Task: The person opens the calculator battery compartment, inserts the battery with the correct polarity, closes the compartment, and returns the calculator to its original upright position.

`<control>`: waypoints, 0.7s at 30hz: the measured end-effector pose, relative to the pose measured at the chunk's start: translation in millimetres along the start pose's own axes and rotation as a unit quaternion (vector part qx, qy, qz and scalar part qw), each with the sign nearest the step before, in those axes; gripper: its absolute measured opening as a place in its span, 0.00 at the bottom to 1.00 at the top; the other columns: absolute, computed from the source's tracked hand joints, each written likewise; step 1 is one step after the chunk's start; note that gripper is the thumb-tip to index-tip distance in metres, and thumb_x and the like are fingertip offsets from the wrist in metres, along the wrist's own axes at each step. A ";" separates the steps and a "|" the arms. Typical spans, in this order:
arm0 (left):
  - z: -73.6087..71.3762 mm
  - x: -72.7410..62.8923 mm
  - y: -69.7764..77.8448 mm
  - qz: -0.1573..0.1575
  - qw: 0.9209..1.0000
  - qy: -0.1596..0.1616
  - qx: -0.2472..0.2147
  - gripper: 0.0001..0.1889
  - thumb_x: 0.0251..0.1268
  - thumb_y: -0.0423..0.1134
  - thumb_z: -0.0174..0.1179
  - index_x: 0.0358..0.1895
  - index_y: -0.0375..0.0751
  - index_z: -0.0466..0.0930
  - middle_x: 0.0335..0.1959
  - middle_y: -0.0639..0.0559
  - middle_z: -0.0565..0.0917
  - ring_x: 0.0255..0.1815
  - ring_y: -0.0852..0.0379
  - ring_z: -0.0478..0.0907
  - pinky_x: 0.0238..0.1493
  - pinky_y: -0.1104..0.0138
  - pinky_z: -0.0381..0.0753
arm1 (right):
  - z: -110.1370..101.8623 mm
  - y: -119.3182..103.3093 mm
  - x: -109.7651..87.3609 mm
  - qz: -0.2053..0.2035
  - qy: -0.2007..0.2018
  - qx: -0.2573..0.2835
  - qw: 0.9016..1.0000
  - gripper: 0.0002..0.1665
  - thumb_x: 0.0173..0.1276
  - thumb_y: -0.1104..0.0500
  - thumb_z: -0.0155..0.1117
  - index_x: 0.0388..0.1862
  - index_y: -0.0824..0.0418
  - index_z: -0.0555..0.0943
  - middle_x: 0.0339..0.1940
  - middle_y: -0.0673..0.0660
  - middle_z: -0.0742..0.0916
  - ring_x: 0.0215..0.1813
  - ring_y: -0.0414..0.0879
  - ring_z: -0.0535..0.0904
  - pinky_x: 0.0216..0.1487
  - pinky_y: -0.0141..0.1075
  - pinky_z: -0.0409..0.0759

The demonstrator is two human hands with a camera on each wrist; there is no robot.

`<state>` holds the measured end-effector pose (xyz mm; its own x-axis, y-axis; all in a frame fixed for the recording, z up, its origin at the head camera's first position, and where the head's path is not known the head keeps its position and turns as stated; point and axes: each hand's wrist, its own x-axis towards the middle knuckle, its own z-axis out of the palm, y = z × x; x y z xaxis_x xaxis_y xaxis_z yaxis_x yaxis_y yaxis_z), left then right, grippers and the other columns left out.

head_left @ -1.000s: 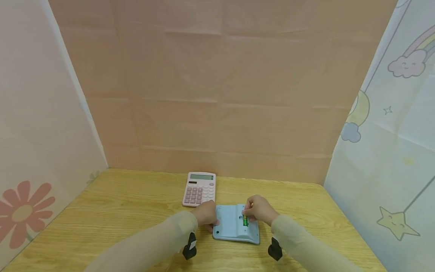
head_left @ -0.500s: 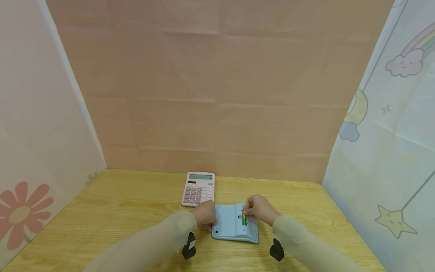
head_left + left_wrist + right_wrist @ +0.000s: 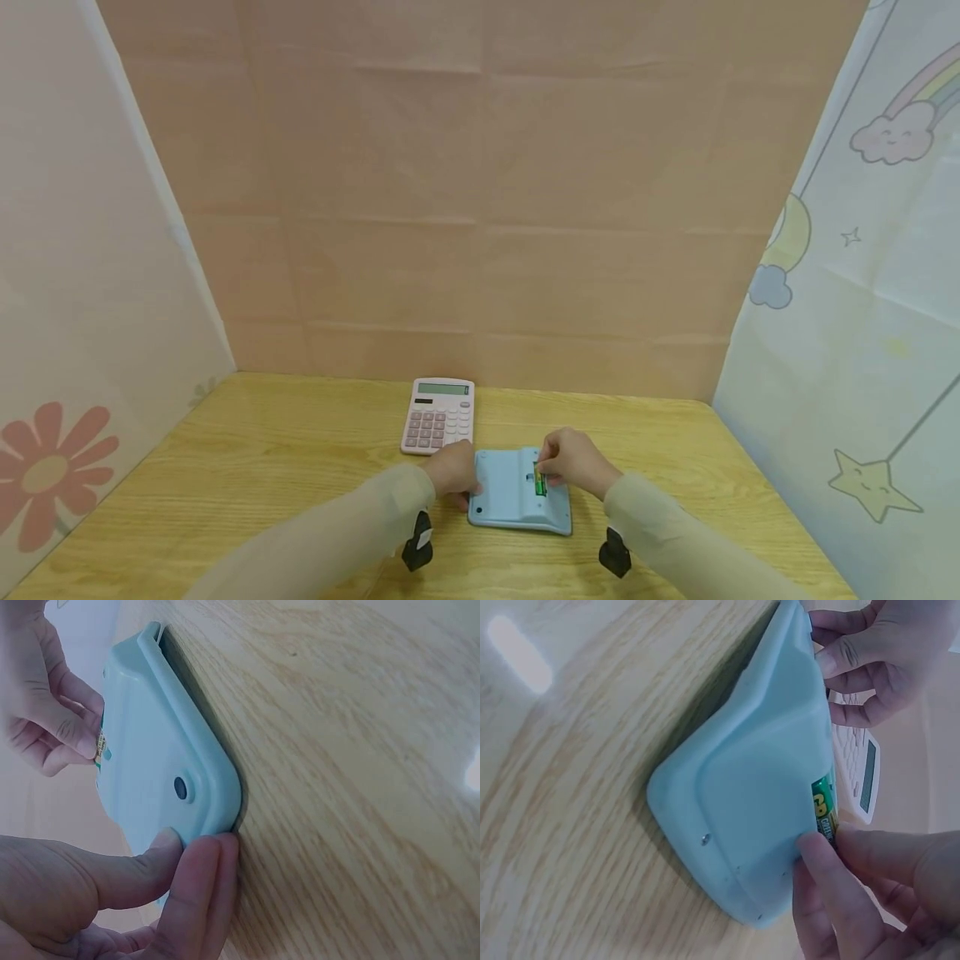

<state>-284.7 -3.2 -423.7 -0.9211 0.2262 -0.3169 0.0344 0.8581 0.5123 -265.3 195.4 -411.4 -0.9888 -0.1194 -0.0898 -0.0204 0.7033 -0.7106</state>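
A light blue calculator [image 3: 498, 493] lies face down on the wooden table, its battery slot uncovered. My left hand [image 3: 453, 470] grips its left edge, thumb on the back and fingers against the side, as the left wrist view shows. Inside the slot sits a green battery [image 3: 823, 804] with yellow lettering. My right hand [image 3: 576, 460] pinches the upper end of this battery between thumb and forefinger. Those fingers cover that end, so how deep it sits cannot be told.
Just behind my left hand a pink calculator [image 3: 441, 410] lies face up on the table [image 3: 315, 467]. A tan sheet [image 3: 480, 208] closes off the back, with printed panels at both sides.
The battery stays in the slot under my right fingers, with barely any shift of either hand. The whole head view has drifted slightly.
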 end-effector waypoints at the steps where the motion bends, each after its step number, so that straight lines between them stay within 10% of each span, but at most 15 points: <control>1: 0.2 -0.3 0.4 0.000 1.000 0.001 0.002 0.15 0.55 0.32 0.71 0.37 0.29 0.73 0.22 0.43 0.77 0.15 0.56 0.78 0.16 0.71 0.76 | -0.2 1.2 -0.2 -0.002 -0.001 0.001 1.000 0.07 0.61 0.72 0.67 0.26 0.66 0.77 0.29 0.56 0.84 0.28 0.45 0.81 0.31 0.37 0.85; 21: -0.1 -6.3 6.8 0.001 1.000 0.005 0.006 0.17 0.54 0.32 0.71 0.39 0.29 0.71 0.24 0.43 0.75 0.15 0.56 0.76 0.14 0.73 0.71 | -8.0 -8.5 -1.8 0.006 -0.030 -0.024 0.999 0.14 0.61 0.72 0.62 0.19 0.64 0.71 0.26 0.56 0.81 0.26 0.46 0.79 0.30 0.38 0.86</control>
<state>-278.7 1.1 -418.2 -0.9247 0.2240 -0.3079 0.0413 0.8629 0.5037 -264.6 195.2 -399.6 -0.9785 -0.1514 -0.1403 -0.0174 0.7377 -0.6749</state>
